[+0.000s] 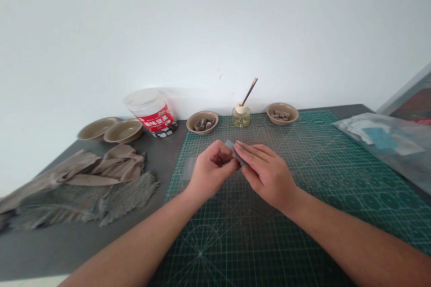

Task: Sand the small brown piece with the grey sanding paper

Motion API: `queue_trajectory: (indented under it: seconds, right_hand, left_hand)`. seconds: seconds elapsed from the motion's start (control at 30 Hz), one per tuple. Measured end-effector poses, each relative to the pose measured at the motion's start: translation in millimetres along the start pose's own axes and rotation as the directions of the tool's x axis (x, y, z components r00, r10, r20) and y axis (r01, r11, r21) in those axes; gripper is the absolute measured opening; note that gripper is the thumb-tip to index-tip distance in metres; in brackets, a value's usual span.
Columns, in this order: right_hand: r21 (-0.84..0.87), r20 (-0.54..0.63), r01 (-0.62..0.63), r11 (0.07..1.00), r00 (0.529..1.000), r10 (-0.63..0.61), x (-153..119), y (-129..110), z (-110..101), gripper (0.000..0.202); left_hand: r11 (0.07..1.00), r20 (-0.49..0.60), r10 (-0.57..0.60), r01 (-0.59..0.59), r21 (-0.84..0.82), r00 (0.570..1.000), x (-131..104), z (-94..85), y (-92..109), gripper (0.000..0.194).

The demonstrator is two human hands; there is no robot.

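Observation:
My two hands meet above the green cutting mat. My right hand is closed, its fingers pressed on a small folded grey sheet that looks like sandpaper. My left hand pinches with thumb and forefinger right against that sheet. Whatever small piece sits between its fingertips is hidden. A flat, pale grey sheet lies on the mat, partly behind my left hand.
Behind my hands stand a bowl of dark, broken-looking pieces, a glass jar with a brush and a bowl of brown pieces. Leftward are two bowls, a plastic tub and crumpled cloths. A plastic bag lies right.

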State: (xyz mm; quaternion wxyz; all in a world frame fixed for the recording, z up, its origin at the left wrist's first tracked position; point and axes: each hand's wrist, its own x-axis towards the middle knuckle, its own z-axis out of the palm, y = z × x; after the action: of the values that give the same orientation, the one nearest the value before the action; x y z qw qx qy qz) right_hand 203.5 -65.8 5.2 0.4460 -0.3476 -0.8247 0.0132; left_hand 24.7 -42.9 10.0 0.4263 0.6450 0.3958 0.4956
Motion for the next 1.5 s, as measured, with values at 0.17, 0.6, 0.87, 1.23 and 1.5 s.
queue_trajectory:
  seconds: [0.17,0.6,0.87,1.23,1.5]
  right_hand:
    - [0.005,0.026,-0.035,0.999,0.999,0.034,0.5,1.2,-1.9,0.050]
    - [0.005,0.020,-0.069,0.998,0.997,0.069,-1.7,2.4,1.0,0.053]
    - [0.005,0.020,-0.068,0.998,0.997,0.068,-1.6,0.8,0.0,0.055]
    - [-0.033,0.043,-0.038,0.999,0.998,0.040,-2.4,1.8,-0.9,0.054]
    - [-0.029,0.036,-0.035,0.999,0.999,0.036,-3.2,2.7,-0.4,0.057]
  left_hand:
    - [0.994,0.024,-0.005,0.008,-0.109,1.000,-1.6,3.1,2.6,0.021]
    - [0.994,0.033,-0.022,0.025,-0.105,0.999,-1.1,2.6,1.9,0.021]
    - [0.997,0.029,-0.025,0.028,-0.077,0.999,-0.9,1.7,-0.9,0.020]
    - [0.999,0.047,-0.045,0.045,0.008,0.998,1.1,-0.8,0.2,0.019]
    - [0.998,0.059,-0.062,0.063,-0.018,0.996,1.4,-0.9,1.3,0.018]
